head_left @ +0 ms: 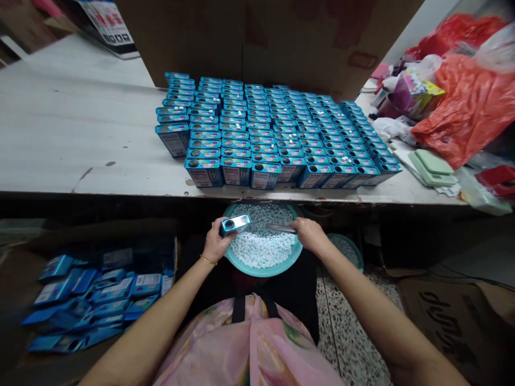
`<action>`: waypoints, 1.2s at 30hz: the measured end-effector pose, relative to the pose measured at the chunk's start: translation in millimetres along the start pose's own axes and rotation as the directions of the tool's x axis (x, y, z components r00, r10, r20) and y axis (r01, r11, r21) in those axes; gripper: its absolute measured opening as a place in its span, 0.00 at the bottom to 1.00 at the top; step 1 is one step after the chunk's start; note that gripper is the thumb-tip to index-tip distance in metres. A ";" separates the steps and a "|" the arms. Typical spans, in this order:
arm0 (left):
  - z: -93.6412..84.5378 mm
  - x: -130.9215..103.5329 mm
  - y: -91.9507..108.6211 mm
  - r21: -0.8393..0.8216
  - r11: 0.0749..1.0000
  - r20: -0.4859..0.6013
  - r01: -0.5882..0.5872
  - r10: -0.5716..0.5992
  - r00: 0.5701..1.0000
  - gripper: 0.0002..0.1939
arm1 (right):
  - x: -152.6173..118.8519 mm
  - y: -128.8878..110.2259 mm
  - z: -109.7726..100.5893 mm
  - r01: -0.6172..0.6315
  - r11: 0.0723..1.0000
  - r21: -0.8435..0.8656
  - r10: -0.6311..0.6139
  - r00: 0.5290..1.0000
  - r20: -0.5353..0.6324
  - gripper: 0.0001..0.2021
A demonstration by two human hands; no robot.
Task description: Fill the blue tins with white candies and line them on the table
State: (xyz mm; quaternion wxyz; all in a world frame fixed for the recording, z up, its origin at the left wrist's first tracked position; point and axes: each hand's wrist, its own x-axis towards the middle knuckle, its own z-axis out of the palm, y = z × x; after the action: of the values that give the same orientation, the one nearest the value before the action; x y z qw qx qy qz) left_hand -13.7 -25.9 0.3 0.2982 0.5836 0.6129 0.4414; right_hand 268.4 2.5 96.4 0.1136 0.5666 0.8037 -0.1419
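My left hand (215, 242) grips a small blue box (240, 221) over the left side of a turquoise basin. The box is tilted, with its silvery end and a dark round hole facing up. White pellets (261, 251) that look like mints fill the basin (263, 272), which rests at my lap below the table edge. My right hand (309, 235) is closed round the end of a clear scoop-like tool (280, 228), whose far end lies over the pellets. The tool's exact shape is hard to make out.
Packed rows of blue boxes (236, 172) stand on the white table (80, 123), some with loose pellets on top. Behind them rises a large cardboard box (257, 43). Left below, a carton holds blue boxes (116, 289). A pale green scale (434, 167) and plastic bags (466, 102) lie right.
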 end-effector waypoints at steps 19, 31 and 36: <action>-22.9 8.0 -7.4 -0.138 0.982 -0.149 0.130 -0.150 0.977 0.24 | 42.7 -23.2 96.0 -0.046 0.564 0.825 0.068 0.998 0.009 0.15; 16.6 -10.4 11.8 0.113 0.991 0.128 -0.065 0.051 0.990 0.20 | 6.1 -39.0 -32.1 0.168 0.936 0.309 -0.160 0.986 -0.050 0.16; 17.1 -10.8 9.0 0.119 0.981 0.159 -0.155 0.135 0.978 0.19 | -0.5 -67.6 -56.0 0.150 0.988 -0.027 -0.149 0.988 0.044 0.14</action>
State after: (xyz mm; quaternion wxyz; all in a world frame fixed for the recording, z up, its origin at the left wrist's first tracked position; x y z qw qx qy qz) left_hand 7.0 -33.8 -0.8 0.2714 0.6766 0.5720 0.3759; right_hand 203.6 0.6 155.6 0.1279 0.4999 0.8433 -0.1499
